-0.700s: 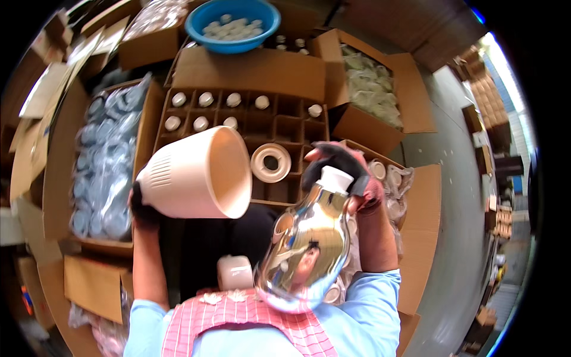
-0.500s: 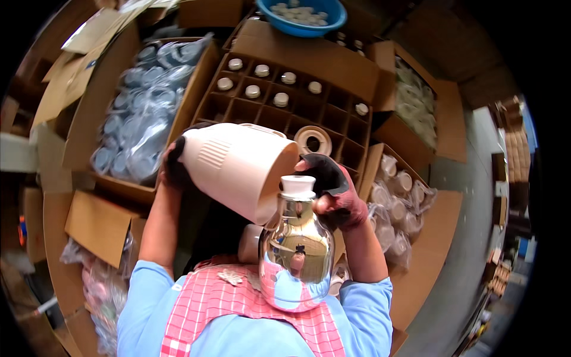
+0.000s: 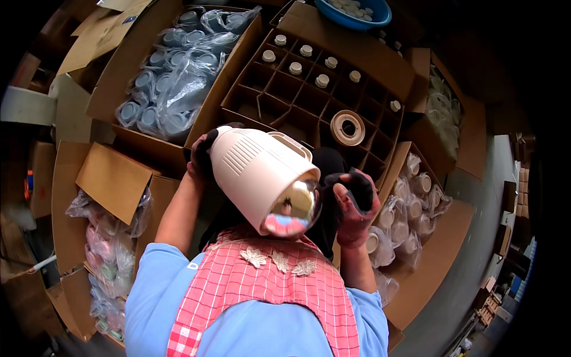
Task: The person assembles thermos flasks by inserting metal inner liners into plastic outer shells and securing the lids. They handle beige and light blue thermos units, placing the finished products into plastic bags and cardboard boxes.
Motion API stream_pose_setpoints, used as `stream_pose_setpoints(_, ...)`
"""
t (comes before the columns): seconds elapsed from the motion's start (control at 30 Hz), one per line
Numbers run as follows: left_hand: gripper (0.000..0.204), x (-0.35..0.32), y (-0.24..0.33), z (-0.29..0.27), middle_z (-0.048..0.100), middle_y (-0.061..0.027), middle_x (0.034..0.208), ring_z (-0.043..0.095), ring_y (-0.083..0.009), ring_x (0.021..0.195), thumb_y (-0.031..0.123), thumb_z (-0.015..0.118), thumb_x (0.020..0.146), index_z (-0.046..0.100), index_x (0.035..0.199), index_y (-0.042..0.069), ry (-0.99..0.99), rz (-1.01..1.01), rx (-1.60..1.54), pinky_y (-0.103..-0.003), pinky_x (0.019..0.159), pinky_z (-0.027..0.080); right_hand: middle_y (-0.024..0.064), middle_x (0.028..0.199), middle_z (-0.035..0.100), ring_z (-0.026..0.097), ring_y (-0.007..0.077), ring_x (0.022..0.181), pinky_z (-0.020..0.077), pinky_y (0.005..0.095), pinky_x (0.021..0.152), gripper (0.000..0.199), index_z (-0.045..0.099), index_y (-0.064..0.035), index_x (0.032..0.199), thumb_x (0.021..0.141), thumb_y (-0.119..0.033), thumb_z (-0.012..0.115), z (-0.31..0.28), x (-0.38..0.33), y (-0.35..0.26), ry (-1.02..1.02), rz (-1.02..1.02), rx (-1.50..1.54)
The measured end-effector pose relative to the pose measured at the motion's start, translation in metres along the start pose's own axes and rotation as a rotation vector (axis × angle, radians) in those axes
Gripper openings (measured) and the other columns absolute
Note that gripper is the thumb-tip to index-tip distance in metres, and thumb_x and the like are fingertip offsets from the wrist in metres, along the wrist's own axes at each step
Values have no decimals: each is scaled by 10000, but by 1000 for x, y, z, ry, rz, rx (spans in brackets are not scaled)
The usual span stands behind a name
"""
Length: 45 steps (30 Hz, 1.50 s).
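A cream plastic flask shell (image 3: pixel 253 172) with a side handle lies tilted in front of my chest, its wide open end facing down to the right. My gloved left hand (image 3: pixel 203 152) grips its narrow end; some of those fingers are hidden behind it. Inside the shell sits a silver mirrored glass liner (image 3: pixel 295 208), with only its rounded base showing at the opening. Just right of that base, my gloved right hand (image 3: pixel 357 205) is raised with curved fingers apart and nothing in them. A cream ring (image 3: pixel 337 127) rests on the divided carton ahead.
The divided cardboard carton (image 3: pixel 285 102) holds several white-topped bottles. To its left, a box holds bagged grey-blue cups (image 3: pixel 172 89). Bagged cream parts (image 3: pixel 399 223) fill a box at right; bagged pink pieces (image 3: pixel 101 244) lie lower left. A blue bowl (image 3: pixel 357 22) stands at the back.
The silver liner, upright by my right hand before, is now inside the shell with its base outward. My right hand has let go of it. The view has shifted too.
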<state>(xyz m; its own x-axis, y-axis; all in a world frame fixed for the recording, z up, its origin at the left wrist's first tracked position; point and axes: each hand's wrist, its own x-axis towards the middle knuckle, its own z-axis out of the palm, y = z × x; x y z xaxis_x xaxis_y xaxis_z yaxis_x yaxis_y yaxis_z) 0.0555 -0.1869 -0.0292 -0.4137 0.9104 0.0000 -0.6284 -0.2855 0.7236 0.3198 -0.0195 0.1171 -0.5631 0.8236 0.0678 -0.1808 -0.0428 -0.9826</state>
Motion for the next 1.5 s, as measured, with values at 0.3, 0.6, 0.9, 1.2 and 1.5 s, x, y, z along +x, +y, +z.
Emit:
stream_pose_setpoints(0.3, 615, -5, 0, 8, 569, -150, 1196, 544, -262, 1094, 455, 370, 885, 491, 1246, -28, 116, 16, -105, -364, 963, 397, 207, 1195, 536, 540, 361, 1093, 450, 382, 914, 743, 457, -27, 1258, 625, -195, 808, -1, -14, 4, -305, -450, -561)
stream_pose_setpoints(0.6, 773, -2, 38, 115, 574, -127, 1162, 542, -213, 1087, 393, 751, 695, 463, 1265, -42, 145, 252, 300, -341, 942, 427, 76, 1227, 518, 533, 165, 1067, 444, 309, 887, 611, 387, -11, 1332, 825, -276, 601, -41, -4, 38, -152, 328, 183)
stream_pose_setpoints(0.9, 1003, 7, 71, 192, 588, -196, 1065, 616, -303, 918, 483, 823, 591, 385, 1298, -78, -208, 780, 1070, -367, 804, 498, 106, 1308, 492, 497, 241, 1164, 428, 376, 957, 535, 402, -42, 1343, 918, -361, 467, -97, -16, 80, -136, 587, 632)
stream_pose_setpoints(1.2, 994, 11, 62, 195, 593, -168, 1036, 609, -277, 893, 462, 825, 604, 375, 1306, -79, -187, 781, 1006, -358, 823, 487, 94, 1418, 379, 397, 284, 1273, 349, 439, 1034, 585, 315, -85, 1404, 944, -442, 371, -104, -23, 84, -155, 464, 545)
stream_pose_setpoints(1.5, 601, 12, 8, 82, 573, -137, 1171, 541, -266, 1098, 449, 436, 854, 479, 1250, -2, 176, 256, 633, -381, 970, 404, 23, 1034, 621, 544, 95, 929, 425, 228, 830, 412, 555, 5, 1191, 870, -248, 601, -45, 36, -16, -395, 335, 39)
